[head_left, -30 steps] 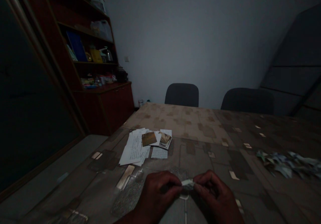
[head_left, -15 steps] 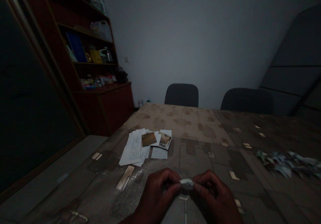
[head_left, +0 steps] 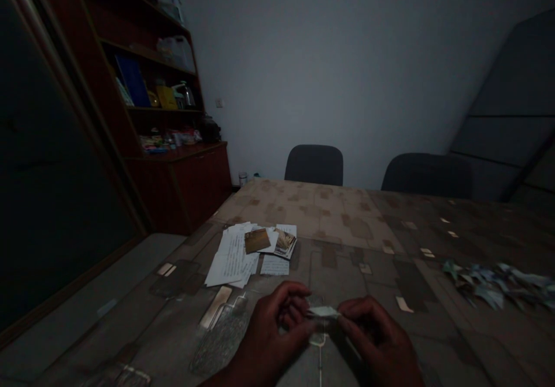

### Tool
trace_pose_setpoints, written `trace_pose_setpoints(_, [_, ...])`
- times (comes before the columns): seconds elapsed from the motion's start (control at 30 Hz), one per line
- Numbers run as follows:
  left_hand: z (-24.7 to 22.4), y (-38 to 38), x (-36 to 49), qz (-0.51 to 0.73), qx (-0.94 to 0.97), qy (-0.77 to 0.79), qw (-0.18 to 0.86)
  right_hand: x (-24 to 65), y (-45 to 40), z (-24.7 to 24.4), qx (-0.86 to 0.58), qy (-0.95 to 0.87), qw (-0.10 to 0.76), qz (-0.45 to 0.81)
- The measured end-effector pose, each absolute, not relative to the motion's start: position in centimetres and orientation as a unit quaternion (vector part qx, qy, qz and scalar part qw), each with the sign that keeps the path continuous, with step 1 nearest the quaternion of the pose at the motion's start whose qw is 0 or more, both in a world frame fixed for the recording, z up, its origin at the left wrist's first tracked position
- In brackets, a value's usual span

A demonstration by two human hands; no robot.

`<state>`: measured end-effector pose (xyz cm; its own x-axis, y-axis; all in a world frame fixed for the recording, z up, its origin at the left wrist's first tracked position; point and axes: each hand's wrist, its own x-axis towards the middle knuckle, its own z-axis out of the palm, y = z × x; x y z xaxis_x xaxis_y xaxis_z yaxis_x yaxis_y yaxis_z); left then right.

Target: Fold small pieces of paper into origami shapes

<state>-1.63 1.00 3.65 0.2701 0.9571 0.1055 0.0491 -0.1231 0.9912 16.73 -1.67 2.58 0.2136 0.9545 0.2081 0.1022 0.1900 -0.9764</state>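
Although the room was dim, the grip read clearly: left hand (head_left: pixel 273 329) and right hand (head_left: pixel 377 341) pinched a small folded paper piece (head_left: pixel 323 312) by its ends, fingers (head_left: pixel 299 317) closed on it, over the tabletop (head_left: pixel 342 214). Fold detail was too dark to make out. Paper scraps (head_left: pixel 489 286) lay off right; handwritten sheets (head_left: pixel 229 257) lay ahead-left.

Dim room, seemingly grey wall (head_left: pixel 329 69), dark chairs (head_left: pixel 314 164)
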Motion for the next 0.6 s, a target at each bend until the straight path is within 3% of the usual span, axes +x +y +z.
trace_pose_setpoints(0.23, [4.5, 0.6, -1.8, 0.414, 0.727, 0.397, 0.378, 17.4, -1.7, 2.3, -0.469, -0.576, 0.558, 0.371])
trace_pose_setpoints(0.47, [3.9, 0.7, -1.4, 0.413, 0.733, 0.382, 0.382, 16.8, -2.1, 2.0, -0.461, -0.6, 0.536, 0.374])
trace_pose_setpoints(0.6, [3.6, 0.7, -1.1, 0.403, 0.666, 0.439, 0.448, 15.9, -2.2, 2.2, -0.494, -0.565, 0.544, 0.375])
